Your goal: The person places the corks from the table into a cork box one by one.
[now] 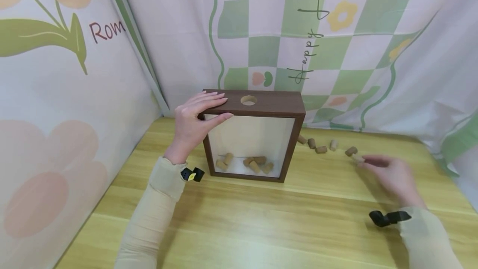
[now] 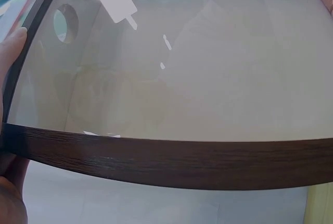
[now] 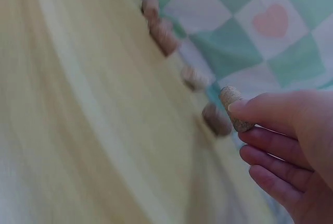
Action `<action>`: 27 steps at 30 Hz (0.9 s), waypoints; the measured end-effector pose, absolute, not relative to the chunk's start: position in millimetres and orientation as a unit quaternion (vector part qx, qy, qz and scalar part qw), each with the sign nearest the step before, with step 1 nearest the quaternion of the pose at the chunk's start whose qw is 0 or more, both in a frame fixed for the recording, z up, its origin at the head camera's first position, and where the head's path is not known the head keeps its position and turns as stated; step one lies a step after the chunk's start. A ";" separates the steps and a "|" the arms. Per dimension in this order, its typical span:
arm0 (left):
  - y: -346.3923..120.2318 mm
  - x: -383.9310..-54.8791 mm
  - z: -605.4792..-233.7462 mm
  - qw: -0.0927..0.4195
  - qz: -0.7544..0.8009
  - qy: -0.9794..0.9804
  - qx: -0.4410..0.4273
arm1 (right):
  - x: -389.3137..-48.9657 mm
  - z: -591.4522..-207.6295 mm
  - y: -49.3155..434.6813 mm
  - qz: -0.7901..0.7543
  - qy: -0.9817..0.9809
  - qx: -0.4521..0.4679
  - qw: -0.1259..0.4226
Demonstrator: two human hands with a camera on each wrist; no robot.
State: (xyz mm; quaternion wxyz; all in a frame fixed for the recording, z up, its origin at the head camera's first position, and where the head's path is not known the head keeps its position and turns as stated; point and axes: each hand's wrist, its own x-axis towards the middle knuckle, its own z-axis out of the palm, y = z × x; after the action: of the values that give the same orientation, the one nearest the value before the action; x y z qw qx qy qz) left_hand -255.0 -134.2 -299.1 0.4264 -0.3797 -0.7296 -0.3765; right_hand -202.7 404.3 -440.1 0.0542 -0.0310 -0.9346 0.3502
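A dark brown wooden shadow box (image 1: pixel 272 105) with a clear front stands upright on the table, a round hole (image 1: pixel 248 100) in its top. Several wine corks (image 1: pixel 255 166) lie at the bottom inside it. My left hand (image 1: pixel 192 121) grips the box's upper left corner, fingers across the top and thumb against the front edge. To the right of the box, my right hand (image 1: pixel 392 175) pinches a light wine cork (image 3: pixel 231 104) between thumb and fingers. Its other fingers are loosely bent in the right wrist view.
Several loose corks (image 1: pixel 321 149) lie in a scattered row on the wooden table (image 1: pixel 261 219), between the box and my right hand. A checked green and white curtain (image 1: pixel 298 32) hangs close behind. A printed cloth (image 1: pixel 56 115) walls the left side.
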 end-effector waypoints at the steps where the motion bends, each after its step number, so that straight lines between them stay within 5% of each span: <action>1: -134.1 -255.0 -299.0 0.427 -0.376 -0.730 -0.379 | -202.8 -437.1 401.5 0.353 -0.934 -0.029 0.054; 27: -133.2 -255.5 -299.5 0.427 -0.382 -0.724 -0.384 | -194.2 -320.7 283.5 0.410 -0.883 0.062 0.219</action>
State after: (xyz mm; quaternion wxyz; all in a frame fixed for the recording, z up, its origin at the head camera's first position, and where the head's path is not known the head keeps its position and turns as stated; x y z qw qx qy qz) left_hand -255.5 -133.2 -299.5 0.4270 -0.3844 -0.7240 -0.3818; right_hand -194.2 283.5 -320.7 0.2190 0.0621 -0.8835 0.4095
